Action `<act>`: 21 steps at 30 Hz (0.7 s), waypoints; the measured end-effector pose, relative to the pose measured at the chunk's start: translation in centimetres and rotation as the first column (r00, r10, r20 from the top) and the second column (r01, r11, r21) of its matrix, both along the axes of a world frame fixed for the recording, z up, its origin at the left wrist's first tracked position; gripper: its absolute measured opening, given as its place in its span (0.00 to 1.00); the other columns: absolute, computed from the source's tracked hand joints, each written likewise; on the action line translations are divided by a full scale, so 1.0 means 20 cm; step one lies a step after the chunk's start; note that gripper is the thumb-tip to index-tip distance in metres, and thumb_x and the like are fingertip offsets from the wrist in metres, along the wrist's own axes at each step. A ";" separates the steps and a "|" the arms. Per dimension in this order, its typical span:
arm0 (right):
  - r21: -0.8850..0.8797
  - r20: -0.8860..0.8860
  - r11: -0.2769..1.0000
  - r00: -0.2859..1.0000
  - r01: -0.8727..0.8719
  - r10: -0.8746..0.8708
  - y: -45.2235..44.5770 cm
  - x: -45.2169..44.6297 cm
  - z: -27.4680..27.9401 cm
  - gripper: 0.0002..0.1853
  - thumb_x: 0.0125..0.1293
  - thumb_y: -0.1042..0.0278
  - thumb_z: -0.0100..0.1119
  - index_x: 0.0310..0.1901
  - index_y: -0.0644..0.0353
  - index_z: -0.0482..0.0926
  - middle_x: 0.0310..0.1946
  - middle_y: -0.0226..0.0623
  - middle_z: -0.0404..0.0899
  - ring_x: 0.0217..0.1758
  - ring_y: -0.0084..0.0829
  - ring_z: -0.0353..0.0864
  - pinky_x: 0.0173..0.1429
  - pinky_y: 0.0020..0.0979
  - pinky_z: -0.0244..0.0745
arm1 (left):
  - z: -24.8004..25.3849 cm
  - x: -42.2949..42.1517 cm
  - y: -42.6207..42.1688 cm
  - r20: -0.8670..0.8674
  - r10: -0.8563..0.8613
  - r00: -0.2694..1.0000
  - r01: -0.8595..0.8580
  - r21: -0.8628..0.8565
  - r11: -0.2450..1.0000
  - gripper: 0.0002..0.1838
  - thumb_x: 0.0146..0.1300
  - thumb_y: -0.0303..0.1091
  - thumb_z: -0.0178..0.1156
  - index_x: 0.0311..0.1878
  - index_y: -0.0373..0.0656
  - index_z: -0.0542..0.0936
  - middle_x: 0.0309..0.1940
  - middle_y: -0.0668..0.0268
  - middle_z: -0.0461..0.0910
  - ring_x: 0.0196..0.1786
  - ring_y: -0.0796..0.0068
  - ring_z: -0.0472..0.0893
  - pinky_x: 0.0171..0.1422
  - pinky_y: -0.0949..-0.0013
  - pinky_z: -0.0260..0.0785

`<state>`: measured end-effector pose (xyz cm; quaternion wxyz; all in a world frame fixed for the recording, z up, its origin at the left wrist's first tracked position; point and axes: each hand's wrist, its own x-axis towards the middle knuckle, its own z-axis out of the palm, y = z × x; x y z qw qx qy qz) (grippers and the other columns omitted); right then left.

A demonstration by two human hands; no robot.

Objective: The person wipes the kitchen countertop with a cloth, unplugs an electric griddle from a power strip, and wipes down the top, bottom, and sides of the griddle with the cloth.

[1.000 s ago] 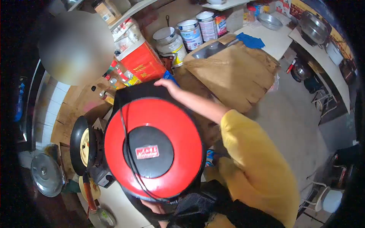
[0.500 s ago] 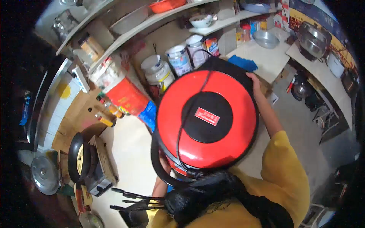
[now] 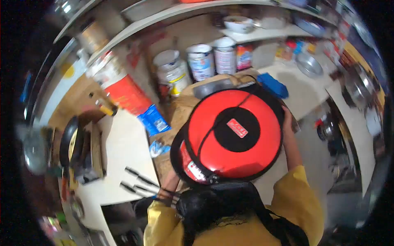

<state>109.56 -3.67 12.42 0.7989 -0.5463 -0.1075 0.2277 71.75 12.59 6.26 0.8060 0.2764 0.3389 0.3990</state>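
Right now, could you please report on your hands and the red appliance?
Right hand on red appliance, right side. Left hand opposite, partly hidden. Blue cloth close to its far edge.

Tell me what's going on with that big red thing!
Someone is holding a round red-and-black appliance with a black cord across its top. The right grip is on its right side; the left grip is at its lower left, partly hidden. Tins stand beyond it, and a dark pan is to the left.

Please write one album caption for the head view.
Left hand and right hand hold a round, glossy red-and-black appliance near a blue cloth.
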 end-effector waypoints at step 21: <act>0.036 0.465 0.902 0.792 0.430 -0.395 -0.33 -0.50 0.03 0.21 0.55 0.58 0.43 0.44 0.68 0.62 0.44 0.47 0.64 0.47 0.39 0.64 0.51 0.37 0.60 | -0.01 -0.40 0.41 -0.887 0.333 0.320 0.807 0.439 0.395 0.12 0.44 0.33 0.50 0.35 0.42 0.68 0.40 0.52 0.64 0.36 0.54 0.70 0.41 0.60 0.62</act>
